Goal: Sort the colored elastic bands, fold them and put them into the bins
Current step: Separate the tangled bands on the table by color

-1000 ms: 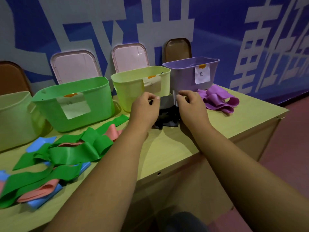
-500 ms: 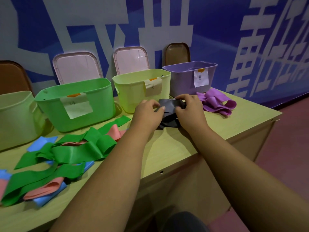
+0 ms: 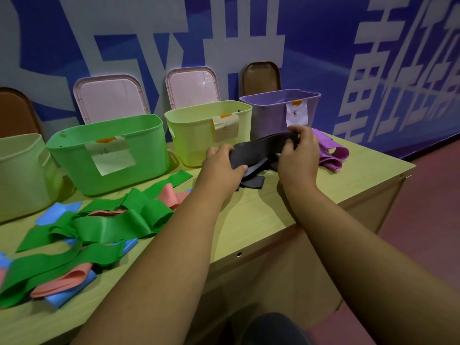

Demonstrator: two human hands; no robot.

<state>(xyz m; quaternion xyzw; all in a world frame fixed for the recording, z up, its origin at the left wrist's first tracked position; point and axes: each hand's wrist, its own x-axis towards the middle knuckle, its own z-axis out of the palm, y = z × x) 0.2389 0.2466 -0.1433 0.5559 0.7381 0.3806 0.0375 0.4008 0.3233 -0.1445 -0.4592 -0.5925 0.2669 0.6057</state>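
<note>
so the black band (image 3: 261,146) is held between both hands, just in front of the yellow bin (image 3: 194,135) and the purple bin (image 3: 268,115); left hand (image 3: 224,163) pinches one end with curled fingers; right hand (image 3: 298,155) grips the other end and hides part of the purple bin's front; more black bands (image 3: 254,181) lie underneath on the table (image 3: 261,220); purple bands (image 3: 332,153) are bunched just right of the right hand; over on the left there's a green bin (image 3: 144,155) and a messy pile of green bands (image 3: 112,227) with pink bands (image 3: 169,197) and blue bands (image 3: 57,212) mixed in
</note>
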